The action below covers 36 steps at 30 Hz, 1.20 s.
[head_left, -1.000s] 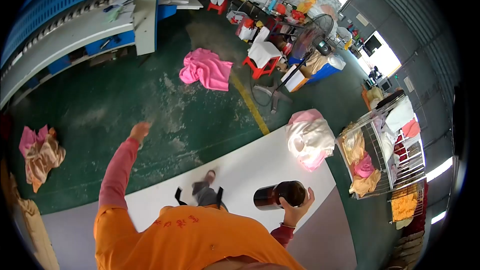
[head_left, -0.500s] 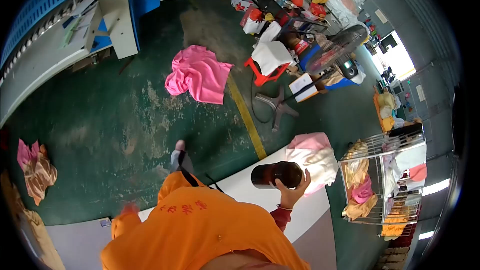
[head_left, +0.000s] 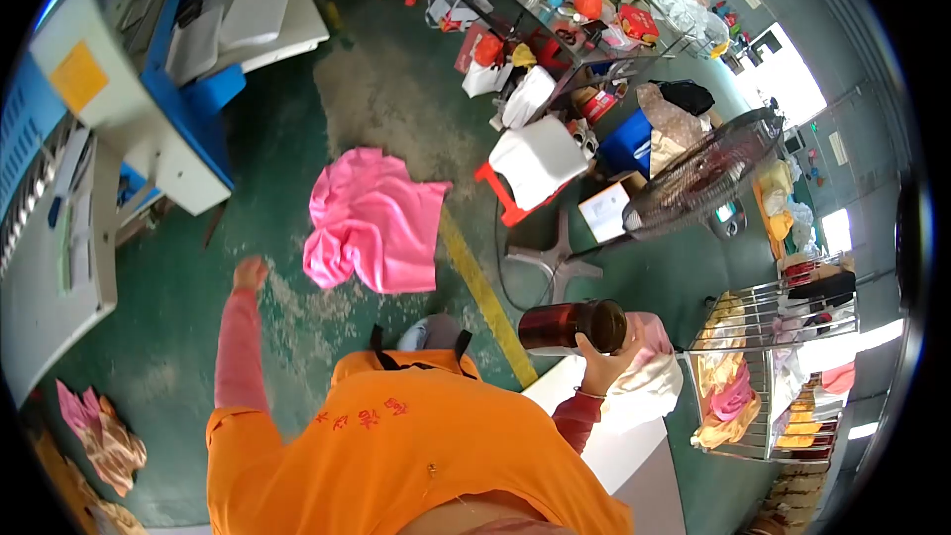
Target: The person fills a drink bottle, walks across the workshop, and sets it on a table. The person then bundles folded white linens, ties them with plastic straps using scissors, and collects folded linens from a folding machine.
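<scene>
Right hand (head_left: 606,367): grasping a dark jar (head_left: 573,326), thumb across its near end; hold unchanged from the earlier views. Jar held clear of the ground, seen just past the far edge of a white sheet (head_left: 626,446).

Left hand (head_left: 250,273): swung back half a second ago, now out ahead over the green floor (head_left: 178,297). Nothing seen in it; how far the fingers close cannot be told.

Position: body advanced from the sheet onto the floor. Judged meaning: jar is in transit, not being worked on.

White bundle (head_left: 644,381): far right corner of the sheet, partly behind the right hand.

Pink cloth (head_left: 371,223): one, crumpled, on the floor ahead, right edge by the yellow line (head_left: 482,287); nearer than a second ago.

Red stool (head_left: 510,206): one, white cover on seat, across the line.

Standing fan (head_left: 705,176): one, right of the stool, also nearer.

Papers (head_left: 256,18): on a small table (head_left: 305,32), toward its right edge.
</scene>
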{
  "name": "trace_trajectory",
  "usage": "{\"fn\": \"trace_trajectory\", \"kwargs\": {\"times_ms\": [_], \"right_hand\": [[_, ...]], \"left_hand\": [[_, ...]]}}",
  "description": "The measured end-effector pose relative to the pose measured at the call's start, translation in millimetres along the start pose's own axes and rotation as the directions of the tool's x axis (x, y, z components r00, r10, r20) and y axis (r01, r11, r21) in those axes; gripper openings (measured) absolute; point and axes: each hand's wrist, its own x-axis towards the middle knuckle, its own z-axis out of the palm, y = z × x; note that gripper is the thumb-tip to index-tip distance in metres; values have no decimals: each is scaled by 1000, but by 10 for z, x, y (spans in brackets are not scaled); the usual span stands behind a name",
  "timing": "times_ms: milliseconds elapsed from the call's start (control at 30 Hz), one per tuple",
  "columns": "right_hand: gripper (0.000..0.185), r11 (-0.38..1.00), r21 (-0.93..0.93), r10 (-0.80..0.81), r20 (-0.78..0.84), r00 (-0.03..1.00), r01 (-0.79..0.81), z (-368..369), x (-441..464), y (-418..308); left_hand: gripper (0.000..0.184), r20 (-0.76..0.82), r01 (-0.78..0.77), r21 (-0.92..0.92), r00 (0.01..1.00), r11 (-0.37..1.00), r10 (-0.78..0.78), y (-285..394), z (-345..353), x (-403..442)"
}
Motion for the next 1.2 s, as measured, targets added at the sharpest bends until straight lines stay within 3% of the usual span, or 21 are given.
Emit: {"fn": "trace_trajectory", "kwargs": {"times_ms": [33,67,133,233,333,367,400,467,600,700,767,800,833,867,900,933,1000,1033,1067,1133,1200], "right_hand": [[89,1000,13,5,16,1000,-5,205,238,108],[90,1000,23,6,36,999,-7,405,517,226],[92,1000,-19,-6,64,998,7,746,1035,418],[96,997,-31,-68,153,986,73,1197,1914,794],[93,985,-90,-122,218,968,145,1740,2849,955],[94,997,-55,-39,236,971,53,1928,3148,893],[94,996,-63,-44,223,974,59,2097,3441,882],[94,994,-57,-81,199,977,94,2496,4019,940],[93,977,-68,-186,192,964,202,3244,5111,1271],[95,986,-34,-153,184,971,162,3808,5856,1316],[95,988,54,-149,143,978,143,4198,6320,1351],[97,987,77,-150,139,979,140,4410,6567,1429],[97,987,51,-158,113,981,153,4581,6805,1502],[98,988,20,-155,98,983,153,4741,7039,1540],[97,987,137,-90,82,993,79,4955,7261,1534],[96,989,125,-88,75,993,78,5127,7465,1560],[95,990,112,-94,50,994,88,5426,7930,1642],[93,984,106,-149,53,987,143,5552,8146,1736],[89,984,88,-162,46,986,158,5709,8330,1750],[90,979,52,-197,10,980,196,6015,8706,1839],[91,982,37,-184,-6,983,184,6255,9097,2071]], "left_hand": [[15,43,-428,294,899,855,435,428,597,400],[16,4,-184,182,982,966,187,1118,1251,485],[16,184,-384,184,918,905,352,1896,2168,752],[15,293,-632,211,769,746,568,1946,3026,1388],[17,282,-233,141,941,962,187,1278,3367,1784],[20,401,-245,395,913,885,74,1140,3351,1722],[21,440,-278,584,898,762,-9,916,3300,1728],[21,363,-196,795,912,574,-191,455,3046,1509],[23,34,188,875,895,445,-446,261,2671,1133],[24,-60,246,900,888,360,-457,492,2753,1367],[25,-10,118,949,938,292,-347,712,2937,1787],[25,129,-101,980,979,174,-159,853,3041,2045],[26,301,-301,954,952,-11,57,1025,3125,2328],[26,401,-371,914,884,-162,241,1233,3203,2696],[26,443,-372,895,813,-248,378,1433,3293,3142],[27,434,-346,900,774,-267,461,1644,3387,3630],[24,14,-105,933,967,345,255,2161,3642,5329],[21,-30,-115,574,986,811,161,2765,4070,5768],[18,-75,-65,18,995,998,66,3715,4730,6040],[26,47,-226,136,974,965,221,4833,5498,6533],[26,117,-357,113,932,927,344,5610,6126,6647]]}}
